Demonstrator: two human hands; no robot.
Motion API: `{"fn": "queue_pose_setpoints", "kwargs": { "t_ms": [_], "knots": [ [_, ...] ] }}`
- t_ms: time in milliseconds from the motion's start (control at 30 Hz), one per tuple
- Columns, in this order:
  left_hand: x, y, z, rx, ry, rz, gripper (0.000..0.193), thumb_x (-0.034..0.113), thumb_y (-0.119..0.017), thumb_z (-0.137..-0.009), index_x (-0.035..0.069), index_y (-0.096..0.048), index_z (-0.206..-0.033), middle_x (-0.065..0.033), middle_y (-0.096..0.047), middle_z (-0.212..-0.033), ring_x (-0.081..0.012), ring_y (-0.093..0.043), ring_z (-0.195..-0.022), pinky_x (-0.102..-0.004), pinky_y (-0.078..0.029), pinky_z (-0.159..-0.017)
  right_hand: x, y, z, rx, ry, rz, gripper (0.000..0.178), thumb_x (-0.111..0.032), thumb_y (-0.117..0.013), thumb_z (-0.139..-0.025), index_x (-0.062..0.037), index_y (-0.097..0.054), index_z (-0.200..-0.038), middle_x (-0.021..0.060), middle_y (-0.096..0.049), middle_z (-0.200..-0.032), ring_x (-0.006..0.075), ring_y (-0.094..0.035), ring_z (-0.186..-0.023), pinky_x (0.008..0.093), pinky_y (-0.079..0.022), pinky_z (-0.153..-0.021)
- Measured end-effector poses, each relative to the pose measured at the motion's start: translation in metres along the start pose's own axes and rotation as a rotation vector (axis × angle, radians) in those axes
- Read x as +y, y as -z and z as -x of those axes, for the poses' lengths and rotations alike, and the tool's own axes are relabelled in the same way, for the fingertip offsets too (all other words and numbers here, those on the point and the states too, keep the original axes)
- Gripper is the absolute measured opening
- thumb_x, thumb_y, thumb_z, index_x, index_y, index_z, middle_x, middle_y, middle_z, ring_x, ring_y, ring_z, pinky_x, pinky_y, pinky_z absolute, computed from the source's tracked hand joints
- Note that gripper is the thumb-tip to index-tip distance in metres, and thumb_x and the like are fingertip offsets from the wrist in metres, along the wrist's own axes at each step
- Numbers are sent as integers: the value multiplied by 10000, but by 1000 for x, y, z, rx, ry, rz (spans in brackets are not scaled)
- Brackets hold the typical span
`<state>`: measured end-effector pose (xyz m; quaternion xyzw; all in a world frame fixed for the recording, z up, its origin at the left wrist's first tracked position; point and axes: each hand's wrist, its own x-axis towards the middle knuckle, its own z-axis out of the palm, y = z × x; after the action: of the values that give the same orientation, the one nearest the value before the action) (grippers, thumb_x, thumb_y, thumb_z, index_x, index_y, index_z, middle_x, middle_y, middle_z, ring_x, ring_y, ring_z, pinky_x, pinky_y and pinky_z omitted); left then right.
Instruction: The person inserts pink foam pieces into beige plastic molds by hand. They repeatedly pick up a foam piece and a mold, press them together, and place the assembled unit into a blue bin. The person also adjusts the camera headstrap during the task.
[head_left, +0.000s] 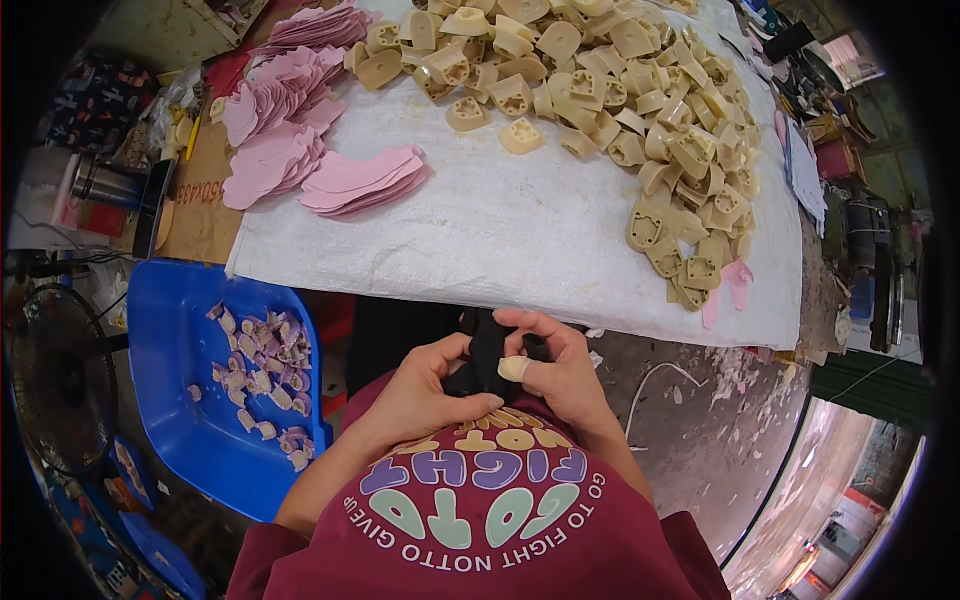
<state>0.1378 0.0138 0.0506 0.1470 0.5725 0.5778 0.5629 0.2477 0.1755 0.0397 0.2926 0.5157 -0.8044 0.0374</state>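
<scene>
Both my hands are held close to my belly, below the table's edge, gripping a small black object [487,352] between them. My left hand [425,385] curls around its left side. My right hand [558,365] holds its right side, and its thumb wears a pale tape or cap. What the black object is cannot be told. On the white sheet [500,225] above lie a heap of beige moulded heel-shaped parts [640,110] and stacks of pink flat insole-like pieces [290,130].
A blue plastic tub [170,360] at my left holds several small pink and beige scraps. A dark fan [60,375] stands further left. Tools and clutter line the table's right edge [860,230]. A metal cup [105,183] sits at far left.
</scene>
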Motion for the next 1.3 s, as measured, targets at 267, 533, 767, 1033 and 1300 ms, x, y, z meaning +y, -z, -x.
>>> {"fn": "queue_pose_setpoints", "kwargs": {
  "t_ms": [267,533,767,1033,1300],
  "knots": [
    [2,4,2,18,74,19,310,28,-729,-752,1,-563,-1013,-21,-652,-868,-31,-564,-796,-193,-454,-702,9,18,0,-33,-75,-446,528,49,-650,-745,9,-551,-1262,15,-597,-890,24,-446,-555,165,-360,-472],
    [4,0,-1,-43,34,6,374,22,-732,-769,-16,-593,-1114,-21,-670,-916,-38,-585,-859,-208,-471,-774,9,12,-1,-17,-43,-314,517,22,-669,-749,-17,-553,-1251,20,-614,-902,27,-449,-554,168,-354,-472],
    [-1,-1,-3,-22,-10,-61,304,28,-734,-764,-7,-607,-1038,-16,-665,-881,-31,-576,-813,-203,-467,-714,4,11,0,3,-43,-234,514,-10,-690,-754,-23,-541,-1246,11,-620,-909,35,-479,-604,177,-381,-518],
    [-1,4,-3,67,62,-152,320,13,-723,-731,-5,-597,-1025,-13,-645,-879,-37,-567,-793,-199,-459,-698,-13,0,0,-85,153,311,573,-56,-722,-742,-38,-517,-1277,18,-606,-962,92,-550,-873,242,-440,-793],
    [2,0,-3,83,-9,-77,312,25,-731,-736,-9,-601,-1017,-16,-658,-854,-43,-578,-796,-202,-466,-695,5,5,-2,11,173,185,502,-23,-689,-752,-40,-550,-1233,-4,-602,-918,61,-519,-802,204,-426,-698]
  ]
}}
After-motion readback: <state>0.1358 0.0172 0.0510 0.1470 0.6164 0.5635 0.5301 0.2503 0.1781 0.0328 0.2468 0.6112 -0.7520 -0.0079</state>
